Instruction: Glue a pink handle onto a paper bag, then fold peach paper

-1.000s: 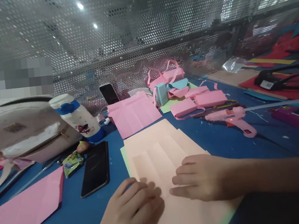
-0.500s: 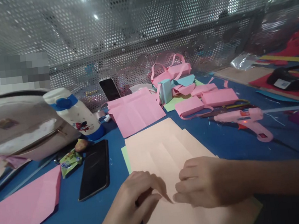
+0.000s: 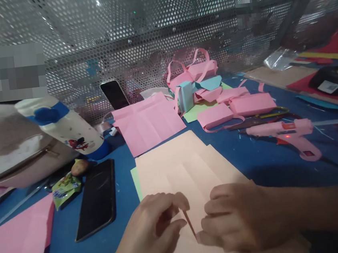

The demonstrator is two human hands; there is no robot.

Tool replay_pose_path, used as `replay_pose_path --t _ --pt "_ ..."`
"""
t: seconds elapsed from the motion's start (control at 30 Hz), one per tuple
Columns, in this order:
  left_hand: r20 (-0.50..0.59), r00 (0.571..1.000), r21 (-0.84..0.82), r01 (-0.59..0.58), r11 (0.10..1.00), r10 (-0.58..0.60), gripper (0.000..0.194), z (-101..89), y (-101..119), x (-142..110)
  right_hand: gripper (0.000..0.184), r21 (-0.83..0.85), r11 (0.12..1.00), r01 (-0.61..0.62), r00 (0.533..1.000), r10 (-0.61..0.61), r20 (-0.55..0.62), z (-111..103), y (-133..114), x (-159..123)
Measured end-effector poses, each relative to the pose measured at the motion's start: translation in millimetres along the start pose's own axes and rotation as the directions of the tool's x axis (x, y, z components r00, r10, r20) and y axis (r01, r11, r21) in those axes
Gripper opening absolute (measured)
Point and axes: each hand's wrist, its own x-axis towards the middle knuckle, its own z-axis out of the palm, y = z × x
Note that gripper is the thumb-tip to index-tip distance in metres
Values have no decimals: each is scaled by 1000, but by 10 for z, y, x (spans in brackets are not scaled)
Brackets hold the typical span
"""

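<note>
Sheets of peach paper (image 3: 167,163) with several crease lines lie before me, a green sheet (image 3: 136,180) peeking out beneath their left edge. A flap of the peach paper stands up between my hands. Thumb and fingers of my left hand (image 3: 155,224) are closed on the flap's left side. My right hand (image 3: 235,216) has its fingers curled, with the tips pinching at the flap's lower end. Its thumb is mostly hidden.
To the right lies a pink glue gun (image 3: 293,131) with a red light. Small pink paper bags (image 3: 214,115) sit behind. On the left are a black phone (image 3: 96,198), a snack packet (image 3: 67,189), a white bottle (image 3: 69,129), a bag (image 3: 8,151) and folded pink paper (image 3: 20,238).
The view has shifted slightly, so things on the left sit further left. The paper flap stands more upright between my hands, which remain on it.
</note>
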Motion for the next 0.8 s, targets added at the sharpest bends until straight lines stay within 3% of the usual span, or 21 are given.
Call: replay_pose_path --t 0.13,0.43,0.57,0.7,0.8 --pt "-40 999 36 -32 999 33 16 50 -43 -44 26 -5 1000 -22 1000 22 18 13 1 3" --pt "-31 994 56 -101 993 103 16 91 -25 -37 27 -46 998 -47 993 42 -108 28 -50 -4" --pt "-47 993 75 -108 991 112 14 117 -45 -36 27 -50 998 -48 995 43 -90 45 -60 -5" --pt "-58 986 253 -140 957 159 15 91 -59 -63 26 -39 998 -43 996 40 -80 42 -59 -4" --pt "-80 946 520 -229 823 314 20 41 -34 -133 25 -29 998 -52 995 49 -82 31 -59 -2"
